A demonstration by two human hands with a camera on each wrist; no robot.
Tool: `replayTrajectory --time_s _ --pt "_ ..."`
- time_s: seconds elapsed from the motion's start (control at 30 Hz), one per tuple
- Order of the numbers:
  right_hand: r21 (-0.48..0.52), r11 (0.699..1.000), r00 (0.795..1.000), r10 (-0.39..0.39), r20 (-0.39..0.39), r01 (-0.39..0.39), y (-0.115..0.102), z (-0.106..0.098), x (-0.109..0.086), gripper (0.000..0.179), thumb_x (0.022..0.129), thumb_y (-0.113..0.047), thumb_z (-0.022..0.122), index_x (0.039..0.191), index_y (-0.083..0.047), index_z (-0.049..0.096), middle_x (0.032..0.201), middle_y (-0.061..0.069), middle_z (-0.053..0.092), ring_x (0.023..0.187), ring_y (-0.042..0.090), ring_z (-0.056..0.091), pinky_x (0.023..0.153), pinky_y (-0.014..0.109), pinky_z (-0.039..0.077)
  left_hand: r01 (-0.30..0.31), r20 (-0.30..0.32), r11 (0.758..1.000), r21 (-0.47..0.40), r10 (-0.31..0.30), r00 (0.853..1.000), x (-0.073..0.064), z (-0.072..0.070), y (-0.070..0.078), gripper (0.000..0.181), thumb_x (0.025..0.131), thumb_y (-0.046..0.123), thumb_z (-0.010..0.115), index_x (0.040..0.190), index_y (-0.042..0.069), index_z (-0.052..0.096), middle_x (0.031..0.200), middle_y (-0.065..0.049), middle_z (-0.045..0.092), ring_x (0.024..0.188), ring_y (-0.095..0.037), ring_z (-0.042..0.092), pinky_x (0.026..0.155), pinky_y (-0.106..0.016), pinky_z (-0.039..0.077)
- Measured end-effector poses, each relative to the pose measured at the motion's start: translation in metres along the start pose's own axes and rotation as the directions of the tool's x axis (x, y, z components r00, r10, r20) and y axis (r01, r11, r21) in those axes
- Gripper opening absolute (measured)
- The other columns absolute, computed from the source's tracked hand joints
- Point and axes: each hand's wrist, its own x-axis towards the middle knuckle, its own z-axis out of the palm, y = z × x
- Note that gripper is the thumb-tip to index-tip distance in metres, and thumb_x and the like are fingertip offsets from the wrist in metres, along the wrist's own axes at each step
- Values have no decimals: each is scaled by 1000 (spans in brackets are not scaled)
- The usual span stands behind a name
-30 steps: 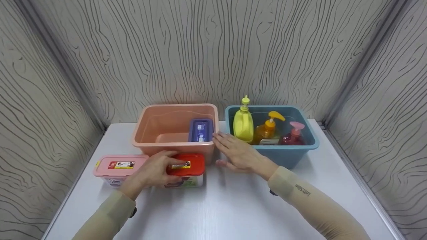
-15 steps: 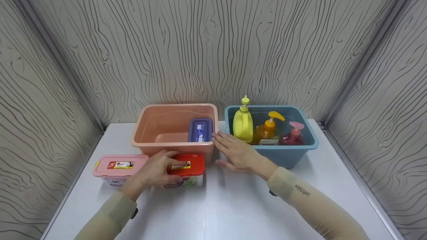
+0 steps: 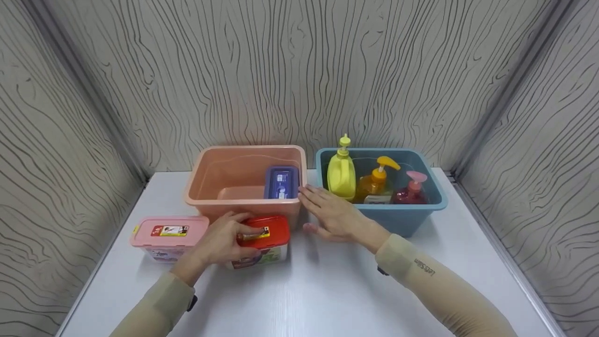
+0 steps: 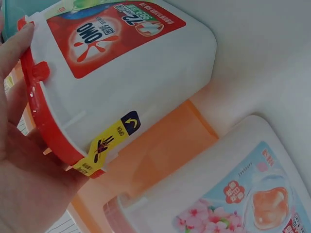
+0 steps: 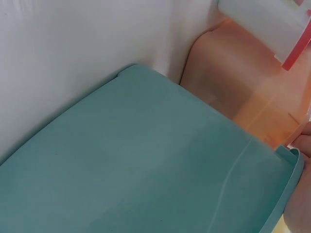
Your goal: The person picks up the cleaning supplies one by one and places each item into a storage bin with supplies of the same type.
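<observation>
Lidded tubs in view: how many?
3: red tub in the left hand, pink tub to its left, blue tub inside the peach bin. Others may be hidden.

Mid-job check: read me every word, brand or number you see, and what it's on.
"OMO": label of the red-lidded box
"72": same label
"OPEN": yellow sticker on that box
"Let's Slim": right sleeve
Remaining print there, and on the pink-lidded box and purple box: too small or blurred.
</observation>
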Motion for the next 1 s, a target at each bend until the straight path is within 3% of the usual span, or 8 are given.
replayTrajectory --time_s 0.17,0.33,0.57,1.0 --pt "14 1000 1000 0 -2 0 -1 -1 -1 85 113 -61 50 180 -14 26 189 8 28 177 32 25 143 53 28 25 -10 999 -34 -25 1000 -3 4 2 57 85 45 98 138 42 79 167 7 61 151 -23 50 126 -58 53" --pt "3 1000 1000 4 5 -4 -1 -1 -3 88 112 -68 47 180 -15 24 189 7 26 178 30 23 143 52 27 42 -20 998 -54 -43 999 -6 10 3 58 88 44 96 142 43 75 170 8 57 155 -26 49 130 -63 47" --pt "26 1000 1000 -13 -12 13 0 -3 -3 84 112 -59 55 178 -12 31 188 8 29 176 33 28 142 53 29 14 -62 998 -53 -17 998 -5 13 6 59 85 39 98 140 37 77 167 0 62 151 -30 55 129 -64 46" --pt "51 999 999 -19 -26 20 1 -1 -2 91 108 -59 64 178 -12 31 187 9 31 176 33 28 143 55 28 -10 -53 999 -44 7 999 -2 10 6 53 85 38 98 136 35 82 161 3 67 142 -24 60 124 -59 54"
